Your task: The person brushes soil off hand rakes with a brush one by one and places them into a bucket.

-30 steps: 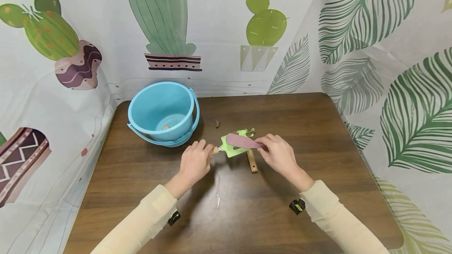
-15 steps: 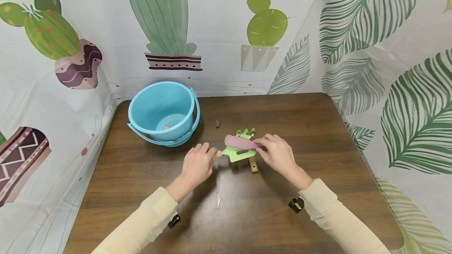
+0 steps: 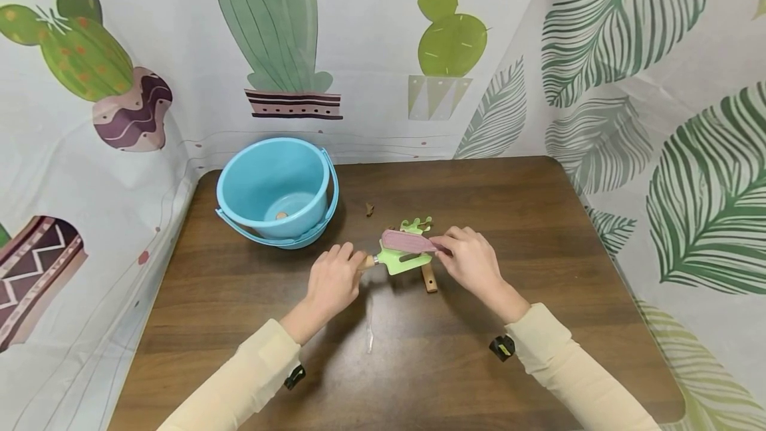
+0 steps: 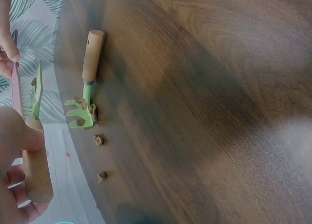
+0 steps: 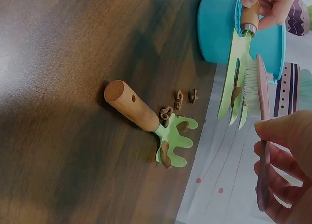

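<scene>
My left hand point(image 3: 335, 278) grips the wooden handle of a green garden hand fork point(image 5: 234, 72), held above the table with its flat prongs pointing right. In my right hand point(image 3: 473, 261) is a pink brush point(image 5: 263, 87), pinched by its handle. Its white bristles point(image 5: 251, 82) press against the fork's prongs, where a brown clump point(image 5: 236, 94) is lodged. Beneath them on the table lies a small green hand rake point(image 5: 173, 138) with a wooden handle. Brown crumbly pieces lie on its tines and beside it, including one clump point(image 4: 99, 139) near the tine ends.
A light blue bucket point(image 3: 257, 181) with its handle down stands at the back left, a small round tan spot point(image 3: 282, 216) on its floor. A thin clear strip point(image 3: 369, 338) lies on the brown table point(image 3: 509, 205). Patterned cloth point(image 3: 371, 38) hangs behind the table.
The fork has shifted slightly toward me and tilted, uncovering more of the rake's tines. The brush has made small strokes along the prongs. Both hands keep their holds.
</scene>
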A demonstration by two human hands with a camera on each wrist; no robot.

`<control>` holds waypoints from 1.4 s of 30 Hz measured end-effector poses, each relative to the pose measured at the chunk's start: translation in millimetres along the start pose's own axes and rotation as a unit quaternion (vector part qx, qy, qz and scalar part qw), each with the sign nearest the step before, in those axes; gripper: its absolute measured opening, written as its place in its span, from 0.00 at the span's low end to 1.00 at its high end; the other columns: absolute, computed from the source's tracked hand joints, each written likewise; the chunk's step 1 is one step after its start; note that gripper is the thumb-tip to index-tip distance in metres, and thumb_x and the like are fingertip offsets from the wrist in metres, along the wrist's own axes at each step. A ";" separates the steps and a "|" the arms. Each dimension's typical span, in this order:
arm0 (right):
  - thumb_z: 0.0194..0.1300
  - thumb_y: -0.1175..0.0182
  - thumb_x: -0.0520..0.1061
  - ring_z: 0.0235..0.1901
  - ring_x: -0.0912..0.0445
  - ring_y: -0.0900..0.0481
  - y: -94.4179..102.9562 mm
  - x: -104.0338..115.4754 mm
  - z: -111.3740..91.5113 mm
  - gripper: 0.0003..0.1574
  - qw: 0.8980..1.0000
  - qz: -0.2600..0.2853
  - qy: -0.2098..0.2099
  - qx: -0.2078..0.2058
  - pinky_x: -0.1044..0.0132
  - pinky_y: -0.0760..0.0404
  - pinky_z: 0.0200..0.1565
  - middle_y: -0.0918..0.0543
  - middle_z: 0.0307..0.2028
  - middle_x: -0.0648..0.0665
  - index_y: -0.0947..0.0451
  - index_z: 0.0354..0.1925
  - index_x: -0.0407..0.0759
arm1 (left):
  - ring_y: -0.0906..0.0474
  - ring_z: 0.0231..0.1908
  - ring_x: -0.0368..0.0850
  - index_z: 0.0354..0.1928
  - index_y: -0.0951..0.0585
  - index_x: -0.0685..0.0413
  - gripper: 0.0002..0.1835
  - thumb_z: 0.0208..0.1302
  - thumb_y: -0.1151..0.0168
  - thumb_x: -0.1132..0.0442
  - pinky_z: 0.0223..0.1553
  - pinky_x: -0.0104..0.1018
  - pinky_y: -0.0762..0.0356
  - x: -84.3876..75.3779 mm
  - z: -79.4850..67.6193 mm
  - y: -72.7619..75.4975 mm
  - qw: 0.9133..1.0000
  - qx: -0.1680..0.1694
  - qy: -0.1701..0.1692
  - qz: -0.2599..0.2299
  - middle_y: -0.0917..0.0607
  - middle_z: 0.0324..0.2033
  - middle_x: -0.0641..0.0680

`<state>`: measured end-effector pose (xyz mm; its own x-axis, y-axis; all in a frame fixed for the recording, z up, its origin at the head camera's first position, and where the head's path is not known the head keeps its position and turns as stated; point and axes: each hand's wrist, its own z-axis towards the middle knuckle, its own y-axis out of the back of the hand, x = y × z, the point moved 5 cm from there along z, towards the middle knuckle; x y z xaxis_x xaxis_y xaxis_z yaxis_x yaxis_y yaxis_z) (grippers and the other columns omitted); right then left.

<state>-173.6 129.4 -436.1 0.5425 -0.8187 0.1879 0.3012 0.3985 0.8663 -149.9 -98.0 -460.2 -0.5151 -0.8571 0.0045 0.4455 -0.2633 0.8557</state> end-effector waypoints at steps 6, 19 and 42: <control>0.47 0.30 0.40 0.27 0.52 0.26 0.6 -2.3 -2.4 0.14 1.000 0.001 -0.006 -0.002 0.61 0.28 0.28 0.18 0.29 0.49 0.16 0.37 0.47 | 0.32 0.23 0.50 0.32 0.20 0.52 0.11 0.41 0.34 0.63 0.20 0.36 0.38 -1.1 -0.2 -0.9 1.000 0.001 0.001 -0.004 0.30 0.22 0.51; 0.47 0.30 0.40 0.26 0.54 0.27 2.2 -8.1 -7.1 0.15 1.000 0.018 -0.021 -0.006 0.62 0.29 0.27 0.19 0.28 0.50 0.15 0.37 0.47 | 0.32 0.22 0.49 0.33 0.20 0.52 0.12 0.41 0.33 0.63 0.20 0.35 0.38 -2.6 0.6 -0.2 1.000 0.002 -0.001 0.002 0.30 0.22 0.51; 0.49 0.31 0.41 0.24 0.58 0.30 1.2 -22.5 -14.6 0.15 0.995 0.044 -0.082 0.035 0.66 0.31 0.24 0.20 0.27 0.52 0.16 0.39 0.49 | 0.32 0.23 0.49 0.33 0.20 0.51 0.13 0.41 0.32 0.62 0.21 0.35 0.37 -0.2 0.9 -1.5 1.000 0.005 -0.001 0.009 0.30 0.22 0.51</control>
<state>-174.1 154.4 -446.1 0.4273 -0.8405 0.3331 0.1987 0.4467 0.8723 -151.1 -97.1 -461.1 -0.5080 -0.8611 0.0203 0.4476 -0.2438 0.8604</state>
